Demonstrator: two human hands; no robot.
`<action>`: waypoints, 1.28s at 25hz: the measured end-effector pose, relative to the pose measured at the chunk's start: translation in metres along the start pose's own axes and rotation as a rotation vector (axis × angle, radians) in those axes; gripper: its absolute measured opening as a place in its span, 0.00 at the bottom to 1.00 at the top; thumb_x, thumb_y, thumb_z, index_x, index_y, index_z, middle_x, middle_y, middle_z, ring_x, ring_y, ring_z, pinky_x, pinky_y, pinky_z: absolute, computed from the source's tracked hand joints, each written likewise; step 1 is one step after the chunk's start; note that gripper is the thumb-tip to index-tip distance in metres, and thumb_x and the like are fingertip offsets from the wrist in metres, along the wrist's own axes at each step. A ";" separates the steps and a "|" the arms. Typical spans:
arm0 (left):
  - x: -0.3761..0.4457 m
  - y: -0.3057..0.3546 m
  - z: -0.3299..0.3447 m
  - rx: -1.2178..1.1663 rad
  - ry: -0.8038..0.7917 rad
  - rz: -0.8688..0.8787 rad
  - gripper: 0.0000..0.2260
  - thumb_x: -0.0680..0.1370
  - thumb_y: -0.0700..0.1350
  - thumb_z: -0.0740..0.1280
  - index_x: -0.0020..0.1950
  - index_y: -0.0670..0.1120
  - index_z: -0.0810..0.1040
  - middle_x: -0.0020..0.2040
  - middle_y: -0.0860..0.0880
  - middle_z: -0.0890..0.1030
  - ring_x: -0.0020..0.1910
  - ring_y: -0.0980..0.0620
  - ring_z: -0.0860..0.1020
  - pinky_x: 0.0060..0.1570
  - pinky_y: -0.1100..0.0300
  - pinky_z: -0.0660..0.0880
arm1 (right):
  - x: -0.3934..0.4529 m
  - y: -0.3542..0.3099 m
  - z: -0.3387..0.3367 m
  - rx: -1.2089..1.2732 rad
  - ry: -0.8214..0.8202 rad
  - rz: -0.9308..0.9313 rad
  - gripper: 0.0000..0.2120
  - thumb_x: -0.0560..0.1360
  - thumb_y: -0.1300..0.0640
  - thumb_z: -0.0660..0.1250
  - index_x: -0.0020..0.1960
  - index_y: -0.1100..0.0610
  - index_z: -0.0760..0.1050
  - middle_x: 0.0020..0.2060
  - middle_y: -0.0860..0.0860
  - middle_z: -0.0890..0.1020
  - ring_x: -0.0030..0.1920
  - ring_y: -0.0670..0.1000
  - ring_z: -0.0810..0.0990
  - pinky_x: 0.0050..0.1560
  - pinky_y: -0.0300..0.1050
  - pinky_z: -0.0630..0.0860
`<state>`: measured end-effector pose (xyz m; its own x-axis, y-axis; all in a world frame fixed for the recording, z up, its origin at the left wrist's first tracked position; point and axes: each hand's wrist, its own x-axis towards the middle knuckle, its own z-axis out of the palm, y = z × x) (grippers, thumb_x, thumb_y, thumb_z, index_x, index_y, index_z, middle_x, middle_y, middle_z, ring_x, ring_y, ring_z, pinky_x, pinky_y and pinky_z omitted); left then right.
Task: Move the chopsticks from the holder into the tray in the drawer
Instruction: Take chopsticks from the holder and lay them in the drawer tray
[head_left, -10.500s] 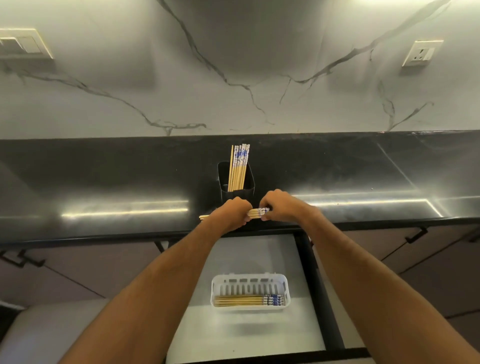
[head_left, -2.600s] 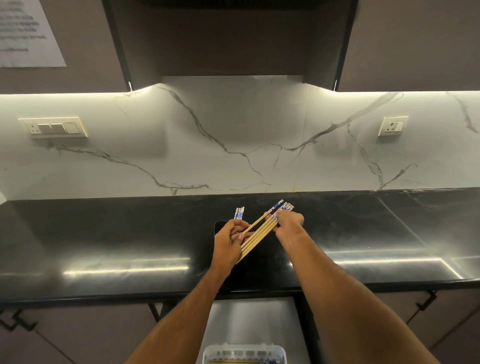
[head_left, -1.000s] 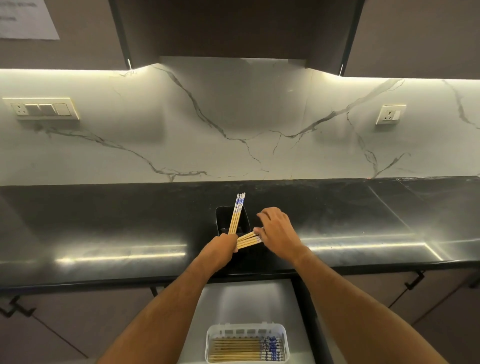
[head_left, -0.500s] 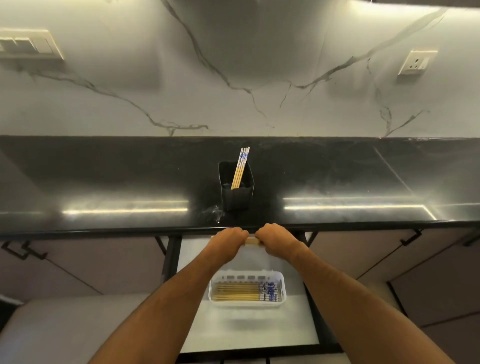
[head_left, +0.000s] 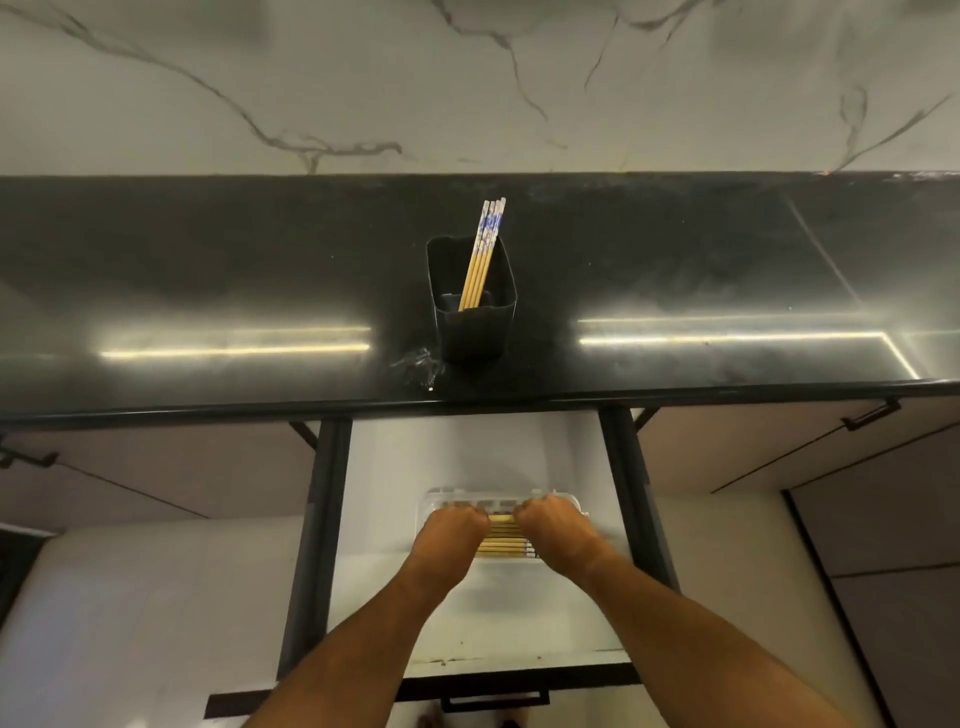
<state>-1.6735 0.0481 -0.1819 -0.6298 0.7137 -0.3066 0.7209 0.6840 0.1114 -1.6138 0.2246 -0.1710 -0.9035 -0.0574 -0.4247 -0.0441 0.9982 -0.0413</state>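
A black holder (head_left: 474, 322) stands on the dark counter with several blue-and-white-topped chopsticks (head_left: 483, 254) leaning in it. Below, the open drawer (head_left: 457, 457) holds a white slotted tray (head_left: 483, 496) with chopsticks (head_left: 501, 545) lying flat inside. My left hand (head_left: 453, 530) and my right hand (head_left: 551, 526) are both fisted over the tray, each closed on one end of a horizontal chopstick bundle (head_left: 501, 518). Only the bundle's short middle shows between the fists.
The black counter edge (head_left: 467, 402) overhangs the drawer's back. Dark drawer rails (head_left: 324, 499) run down both sides. Closed cabinet fronts with black handles (head_left: 870, 415) flank the drawer. A small crumpled clear wrapper (head_left: 418, 366) lies left of the holder.
Both hands have carried the chopstick bundle down from the counter edge to the tray in the drawer. The view has tilted further downward. Fewer chopsticks stand in the holder than at first.
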 end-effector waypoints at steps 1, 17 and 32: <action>0.002 0.000 0.010 0.001 -0.018 -0.005 0.14 0.76 0.32 0.65 0.58 0.45 0.82 0.55 0.44 0.85 0.52 0.43 0.85 0.55 0.53 0.80 | 0.002 0.000 0.008 -0.009 0.000 -0.002 0.11 0.79 0.62 0.66 0.59 0.57 0.81 0.54 0.56 0.85 0.54 0.60 0.84 0.55 0.52 0.80; 0.027 -0.013 0.052 -0.069 -0.037 -0.138 0.26 0.73 0.35 0.73 0.70 0.42 0.72 0.68 0.42 0.77 0.66 0.42 0.76 0.68 0.52 0.72 | 0.032 -0.002 0.040 -0.070 0.026 -0.050 0.14 0.73 0.63 0.73 0.58 0.59 0.79 0.53 0.58 0.84 0.51 0.59 0.84 0.48 0.53 0.83; 0.024 -0.016 0.054 -0.150 0.022 -0.171 0.26 0.77 0.35 0.71 0.74 0.42 0.70 0.73 0.44 0.73 0.71 0.45 0.72 0.71 0.54 0.70 | 0.025 0.004 0.053 0.072 0.085 -0.010 0.14 0.79 0.63 0.67 0.64 0.59 0.78 0.61 0.58 0.81 0.61 0.57 0.80 0.62 0.52 0.79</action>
<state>-1.6847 0.0460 -0.2420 -0.7468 0.5872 -0.3122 0.5529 0.8091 0.1991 -1.6141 0.2263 -0.2302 -0.9363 -0.0627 -0.3455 -0.0255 0.9935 -0.1111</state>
